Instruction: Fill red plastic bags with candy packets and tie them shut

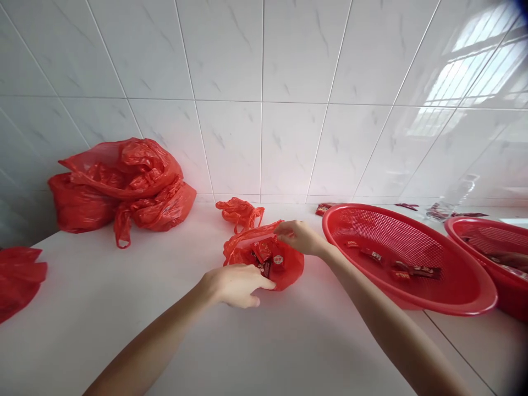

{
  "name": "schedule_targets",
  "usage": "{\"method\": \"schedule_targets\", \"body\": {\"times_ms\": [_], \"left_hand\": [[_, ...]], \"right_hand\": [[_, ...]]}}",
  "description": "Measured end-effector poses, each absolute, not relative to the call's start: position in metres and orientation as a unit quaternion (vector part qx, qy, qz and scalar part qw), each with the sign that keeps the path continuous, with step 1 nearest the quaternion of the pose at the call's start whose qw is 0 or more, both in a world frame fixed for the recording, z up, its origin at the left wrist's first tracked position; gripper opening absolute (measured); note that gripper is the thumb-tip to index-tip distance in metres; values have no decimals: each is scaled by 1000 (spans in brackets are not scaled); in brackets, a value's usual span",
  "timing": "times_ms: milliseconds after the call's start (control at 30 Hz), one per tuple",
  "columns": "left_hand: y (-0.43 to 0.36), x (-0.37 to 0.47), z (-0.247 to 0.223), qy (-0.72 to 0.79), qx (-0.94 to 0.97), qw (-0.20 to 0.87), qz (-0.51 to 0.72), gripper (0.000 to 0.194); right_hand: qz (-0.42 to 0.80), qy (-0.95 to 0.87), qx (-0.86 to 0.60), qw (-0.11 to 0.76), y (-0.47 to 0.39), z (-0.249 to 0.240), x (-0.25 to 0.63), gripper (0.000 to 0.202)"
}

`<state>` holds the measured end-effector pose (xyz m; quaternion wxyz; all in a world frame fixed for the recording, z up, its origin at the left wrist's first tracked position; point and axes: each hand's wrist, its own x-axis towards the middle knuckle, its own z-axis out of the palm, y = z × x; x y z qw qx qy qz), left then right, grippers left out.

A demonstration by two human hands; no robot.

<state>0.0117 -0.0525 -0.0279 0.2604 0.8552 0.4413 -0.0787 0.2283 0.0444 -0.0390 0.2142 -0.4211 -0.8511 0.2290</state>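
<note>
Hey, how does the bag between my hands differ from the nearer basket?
The bag is thin, crumpled plastic; the basket is stiff and perforated. The bag is smaller, the basket larger. The bag's packets sit bunched; the basket's lie spread out. Both are red and open-topped.

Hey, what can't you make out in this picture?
Head view, throughout:
Left hand: some fingers are hidden behind the hand itself, so its grip on the open red bag is unclear.
Right hand: its fingertips are too small to judge at the bag's rim.
Wrapped packets: upper ones cover any below.
Far-right basket: cut off by the right edge.
Far-left red bag: cut off by the left edge.
</note>
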Motion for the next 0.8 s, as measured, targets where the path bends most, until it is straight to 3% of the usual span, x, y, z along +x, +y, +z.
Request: {"method": "schedule_targets", "body": {"times_ms": [167,267,433,633,800], "left_hand": [[-51,9,-30,446,852,267,-62,52],[-50,8,-29,447,852,265,-63,51],[-48,6,-23,454,846,272,-66,33],[-45,-8,-15,488,832,261,-37,24],[-41,-26,-4,545,812,209,8,37]], "right_hand": [[135,-891,-430,50,38,-50,229,19],[106,-885,-453,23,37,-57,230,16],[60,-865,-498,4,40,-61,234,35],[41,-843,-534,48,41,-40,243,47],[93,-812,-520,247,40,-16,250,47]]}}
